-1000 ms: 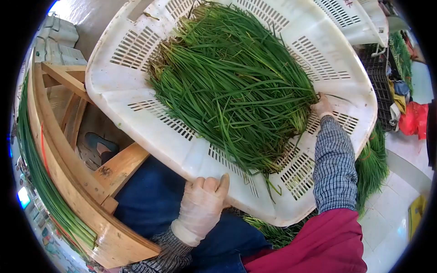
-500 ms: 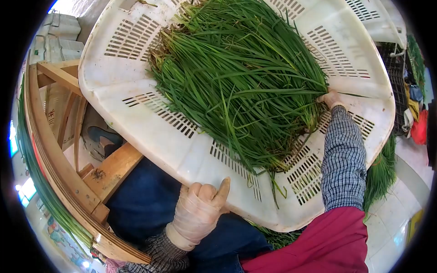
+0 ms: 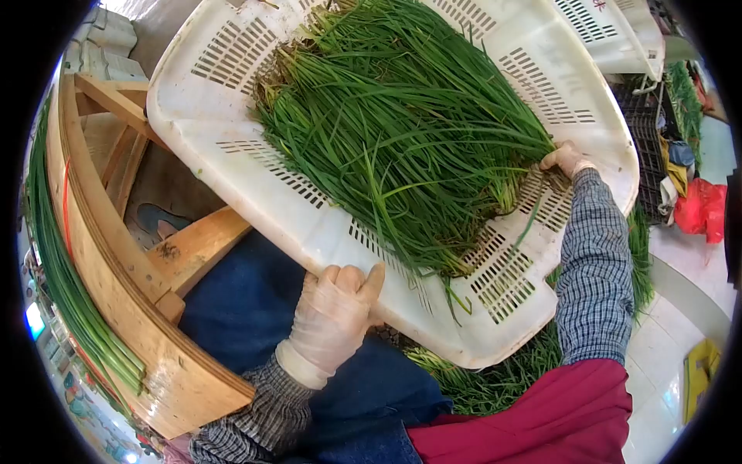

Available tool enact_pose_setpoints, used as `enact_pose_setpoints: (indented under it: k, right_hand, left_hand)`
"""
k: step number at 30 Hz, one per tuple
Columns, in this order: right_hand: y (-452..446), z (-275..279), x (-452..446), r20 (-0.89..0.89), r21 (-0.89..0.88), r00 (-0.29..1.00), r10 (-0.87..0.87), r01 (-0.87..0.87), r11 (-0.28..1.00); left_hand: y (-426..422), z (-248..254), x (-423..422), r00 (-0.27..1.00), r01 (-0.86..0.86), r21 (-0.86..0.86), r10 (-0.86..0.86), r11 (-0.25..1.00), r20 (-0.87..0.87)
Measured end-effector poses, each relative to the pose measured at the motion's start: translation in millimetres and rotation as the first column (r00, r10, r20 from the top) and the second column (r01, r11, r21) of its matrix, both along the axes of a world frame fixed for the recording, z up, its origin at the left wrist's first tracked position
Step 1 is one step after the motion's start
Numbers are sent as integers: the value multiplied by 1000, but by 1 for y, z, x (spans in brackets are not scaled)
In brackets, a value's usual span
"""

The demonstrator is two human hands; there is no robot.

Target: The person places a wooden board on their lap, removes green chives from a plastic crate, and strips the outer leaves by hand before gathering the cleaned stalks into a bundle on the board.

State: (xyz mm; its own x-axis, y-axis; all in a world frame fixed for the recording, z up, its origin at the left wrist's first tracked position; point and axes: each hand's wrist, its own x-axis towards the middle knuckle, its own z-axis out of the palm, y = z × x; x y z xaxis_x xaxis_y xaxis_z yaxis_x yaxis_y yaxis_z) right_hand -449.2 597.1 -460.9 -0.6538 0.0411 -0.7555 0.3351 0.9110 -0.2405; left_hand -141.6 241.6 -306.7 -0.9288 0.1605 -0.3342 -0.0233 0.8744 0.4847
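Note:
A white slotted plastic basket is tilted in front of me, holding a heap of long green leafy stalks with soil-brown ends. My left hand, in a pale glove, is wrapped over the basket's near rim, with one finger pointing up. Inside the basket at the right, my right hand, also gloved, has its fingers closed on stalks at the edge of the heap. Its fingertips are partly hidden by the stalks.
A wooden frame stands at the left, with a green bundle beyond it. More greens lie beneath the basket. At the right are a dark crate, a red bag and another white basket.
Over the last second my right hand has shifted slightly right, pulling at the heap's edge, and more of the slotted basket bottom shows near it. My left hand still grips the rim.

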Motion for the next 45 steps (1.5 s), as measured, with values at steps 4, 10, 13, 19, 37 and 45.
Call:
enact_pose_setpoints:
  k: [4, 10, 13, 19, 37, 45]
  right_hand:
    - [-6, 46, 6, 142, -275, 981, -132, 167, 947]
    - [-48, 84, 87, 345, -553, 912, -222, 388, 737]
    - [-86, 126, 152, 400, -558, 863, -309, 497, 665]
    - [-87, 188, 262, 477, -693, 820, -317, 572, 438]
    - [-320, 433, 394, -352, -925, 932, 88, -333, -182]
    - [-456, 352, 609, 88, -875, 621, 779, 421, -237]
  left_hand:
    - [0, -2, 3, 999, 0, -15, -1, 1000, -50]
    - [-2, -7, 10, 985, -15, 45, 23, 999, -172]
    - [-1, -5, 14, 984, 2, -35, -8, 999, -176]
    - [38, 36, 37, 990, -80, 373, 28, 924, 142]
    - [-95, 276, 181, 766, 106, 992, 631, 66, -124]
    - [-152, 264, 412, 97, -252, 967, 995, 32, -7]
